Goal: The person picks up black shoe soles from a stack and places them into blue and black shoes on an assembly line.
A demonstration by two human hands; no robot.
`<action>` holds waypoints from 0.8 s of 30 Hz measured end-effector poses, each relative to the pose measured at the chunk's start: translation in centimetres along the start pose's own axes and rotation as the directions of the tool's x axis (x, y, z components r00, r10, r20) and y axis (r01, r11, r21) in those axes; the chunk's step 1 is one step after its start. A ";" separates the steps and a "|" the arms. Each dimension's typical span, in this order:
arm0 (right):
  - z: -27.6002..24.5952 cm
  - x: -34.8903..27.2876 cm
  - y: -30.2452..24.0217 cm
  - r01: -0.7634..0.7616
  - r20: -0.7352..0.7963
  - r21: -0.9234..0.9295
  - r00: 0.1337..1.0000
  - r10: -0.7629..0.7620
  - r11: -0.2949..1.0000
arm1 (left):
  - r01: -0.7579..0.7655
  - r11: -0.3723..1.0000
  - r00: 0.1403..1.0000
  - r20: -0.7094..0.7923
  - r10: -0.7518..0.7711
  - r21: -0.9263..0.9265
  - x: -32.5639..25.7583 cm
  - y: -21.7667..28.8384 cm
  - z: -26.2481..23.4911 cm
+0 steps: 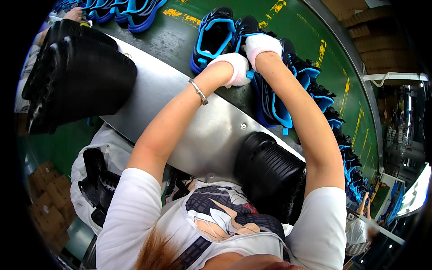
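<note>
Head view, shoe (216, 37) lengthwise, toe (220, 13) pointing away

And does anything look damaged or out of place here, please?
Yes, the yellow lines on the green surface beside the black-and-blue shoes look patchy and broken, as if worn away.

Both arms (171, 121) outstretched, gloved left hand (235, 68) just beyond the bracelet (198, 92), gloved right hand (263, 46) farther out, to the bracelet's right!

Black and blue shoes (215, 39), pink-cuffed white gloves (264, 44), green surface (300, 41) streaked yellow
</note>
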State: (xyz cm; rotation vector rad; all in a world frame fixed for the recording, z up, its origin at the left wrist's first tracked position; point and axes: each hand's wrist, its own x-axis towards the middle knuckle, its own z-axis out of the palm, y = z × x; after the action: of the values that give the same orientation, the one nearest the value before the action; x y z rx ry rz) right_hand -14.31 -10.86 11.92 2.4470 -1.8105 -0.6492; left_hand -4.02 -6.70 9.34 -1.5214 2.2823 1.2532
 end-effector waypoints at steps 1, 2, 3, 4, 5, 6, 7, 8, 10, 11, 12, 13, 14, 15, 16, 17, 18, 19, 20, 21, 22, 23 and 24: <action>-0.1 -0.1 -0.1 0.011 -0.008 -0.004 1.000 -0.011 1.000 | -0.013 0.999 1.000 -0.002 0.013 -0.043 -0.1 0.0 -0.1; -0.1 -0.1 -0.2 0.002 -0.007 -0.006 1.000 -0.002 1.000 | 0.008 1.000 0.999 0.038 -0.008 -0.014 0.0 0.0 -0.3; 0.0 -0.1 -0.2 -0.012 0.016 -0.025 1.000 0.012 1.000 | 0.019 1.000 0.997 0.070 -0.020 0.009 0.0 0.2 -0.6; 0.2 -0.1 -0.2 -0.004 0.014 -0.030 1.000 0.004 1.000 | 0.032 0.999 0.996 0.078 -0.033 0.007 0.0 0.4 -0.8; 0.4 0.0 -0.1 0.005 -0.008 -0.035 1.000 -0.006 0.999 | 0.043 0.999 0.995 0.086 -0.044 0.009 0.0 0.6 -1.0; 0.6 0.0 -0.1 0.010 -0.054 -0.014 0.998 -0.010 1.000 | 0.048 0.998 0.995 0.082 -0.052 0.044 0.1 0.9 -1.3; 0.8 0.1 0.0 0.007 -0.104 0.041 0.995 -0.003 0.999 | 0.079 0.996 0.993 0.084 -0.081 0.027 0.2 1.1 -1.4; 0.9 0.1 0.1 -0.001 -0.111 0.076 0.994 0.010 0.997 | 0.121 0.992 0.989 0.087 -0.123 0.029 0.3 1.3 -1.5; 0.8 -0.2 0.2 0.006 -0.103 0.087 0.995 0.003 0.996 | 0.127 0.991 0.988 0.080 -0.129 0.034 0.4 1.3 -1.4; 0.4 -0.4 0.4 0.026 -0.040 0.063 0.999 -0.023 0.998 | 0.096 0.994 0.993 0.063 -0.099 0.051 0.3 1.0 -1.3; -0.1 -0.8 0.7 0.118 -0.068 0.079 0.991 -0.113 0.990 | 0.084 0.995 0.996 0.022 -0.085 0.055 0.3 0.6 -1.0; -0.6 -1.3 0.8 0.165 -0.035 0.070 0.986 -0.163 0.984 | 0.082 0.995 0.997 -0.019 -0.081 0.056 0.2 0.1 -0.7; -1.0 -2.2 1.4 0.284 -0.114 0.094 0.955 -0.273 0.954 | 0.096 0.995 0.995 -0.035 -0.095 0.022 0.0 -0.4 -0.5; -1.4 -4.0 3.1 0.251 -0.073 0.110 0.967 -0.244 0.962 | -0.001 0.995 0.980 -0.196 0.020 0.096 -0.4 -1.1 0.0; -1.8 -5.0 4.0 0.189 -0.090 0.157 0.980 -0.177 0.969 | -0.090 0.981 0.923 -0.354 0.148 0.174 -1.0 -1.5 0.7; -2.2 -6.4 5.3 0.181 -0.157 0.202 0.976 -0.151 0.962 | -0.123 0.959 0.863 -0.449 0.231 0.256 -1.6 -1.7 1.2; -2.0 -7.9 6.9 0.116 -0.133 0.180 0.987 -0.092 0.977 | -0.025 0.985 0.857 -0.503 0.110 0.172 -2.0 -1.5 1.7; -1.6 -9.3 8.6 0.142 -0.202 0.176 0.974 -0.106 0.974 | -0.055 0.985 0.731 -0.665 0.153 0.166 -2.8 -1.0 2.5; -1.3 -10.1 10.1 0.053 -0.067 0.102 0.997 -0.046 0.993 | -0.105 0.982 0.646 -0.741 0.186 0.155 -3.7 -0.2 3.2; -0.5 -10.8 11.2 0.030 -0.005 0.043 1.000 -0.030 0.999 | -0.183 0.969 0.519 -0.820 0.240 0.168 -4.5 0.9 4.2; 0.6 -11.7 12.2 0.058 0.043 0.030 0.997 -0.060 0.998 | -0.214 0.971 0.619 -0.755 0.218 0.105 -5.4 2.2 5.3; 1.8 -12.4 12.8 0.078 0.084 0.014 0.993 -0.078 0.997 | -0.289 0.954 0.627 -0.737 0.254 0.083 -6.2 3.4 6.6; 3.0 -12.7 13.0 0.136 0.100 -0.009 0.986 -0.135 0.991 | -0.258 0.964 0.701 -0.673 0.237 0.071 -6.8 4.8 8.2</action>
State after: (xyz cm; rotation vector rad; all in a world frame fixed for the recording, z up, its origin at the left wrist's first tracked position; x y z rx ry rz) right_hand -30.16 -2.73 16.62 2.5891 -1.6735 -0.8040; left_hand -7.31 4.53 10.21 -1.9844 3.0140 0.8448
